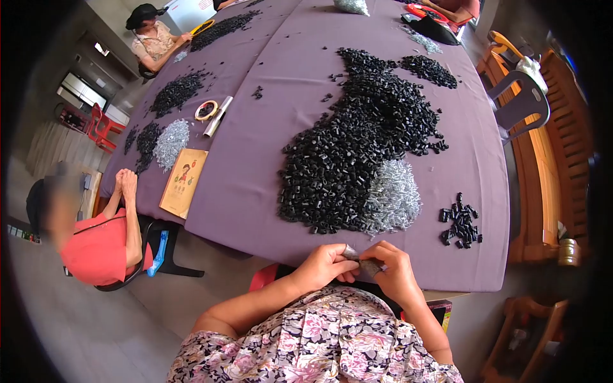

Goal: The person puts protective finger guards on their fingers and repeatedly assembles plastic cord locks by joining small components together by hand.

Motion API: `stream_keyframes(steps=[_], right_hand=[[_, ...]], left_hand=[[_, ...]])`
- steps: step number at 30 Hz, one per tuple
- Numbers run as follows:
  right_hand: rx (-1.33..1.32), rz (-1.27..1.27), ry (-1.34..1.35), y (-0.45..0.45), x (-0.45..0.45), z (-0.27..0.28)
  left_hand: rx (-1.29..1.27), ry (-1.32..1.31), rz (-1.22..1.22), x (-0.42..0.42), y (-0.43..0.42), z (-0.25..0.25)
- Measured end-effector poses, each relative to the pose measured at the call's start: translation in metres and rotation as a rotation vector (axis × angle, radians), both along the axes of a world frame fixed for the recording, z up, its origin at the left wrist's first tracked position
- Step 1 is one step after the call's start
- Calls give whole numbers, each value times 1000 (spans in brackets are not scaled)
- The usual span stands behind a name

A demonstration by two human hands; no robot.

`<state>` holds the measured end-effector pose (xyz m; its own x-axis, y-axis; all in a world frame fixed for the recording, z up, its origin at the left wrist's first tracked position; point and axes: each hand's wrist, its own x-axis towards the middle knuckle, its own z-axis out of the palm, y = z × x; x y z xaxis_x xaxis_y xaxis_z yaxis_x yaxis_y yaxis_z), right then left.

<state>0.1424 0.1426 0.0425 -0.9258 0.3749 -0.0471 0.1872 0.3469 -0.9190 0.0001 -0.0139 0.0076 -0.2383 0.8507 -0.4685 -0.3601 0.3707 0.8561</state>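
Observation:
My left hand (324,265) and my right hand (392,269) meet at the near table edge, fingertips close together. Both have their fingers closed in a pinch, with grey wrapping showing around fingertips. Whatever lies between them is too small and covered to name; a dark bit shows there. Just beyond my hands spreads a large heap of small black plastic pieces (338,166). Against its near right side lies a pile of small shiny, clear or silvery pieces (394,198). A smaller group of black pieces (461,222) sits to the right.
A purple cloth (242,159) covers the table. Leftward lie a booklet (184,185), a tape roll (205,110), a pale tube (218,117) and more piles. A person in a red top (102,249) sits at left; others work farther off. A grey chair (523,105) stands right.

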Motion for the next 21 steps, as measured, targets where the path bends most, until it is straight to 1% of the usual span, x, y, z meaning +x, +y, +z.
stream_keyframes(steps=[4,10,16,21], right_hand=[[-22,22,1,2,2,1],[19,-5,18,1,1,-2],[-50,53,14,3,3,-3],[-1,31,18,2,1,0]], left_hand=[[14,0,9,1,1,-6],[3,10,-27,1,1,-8],[2,12,-13,6,1,-9],[18,27,1,4,-1,-9]])
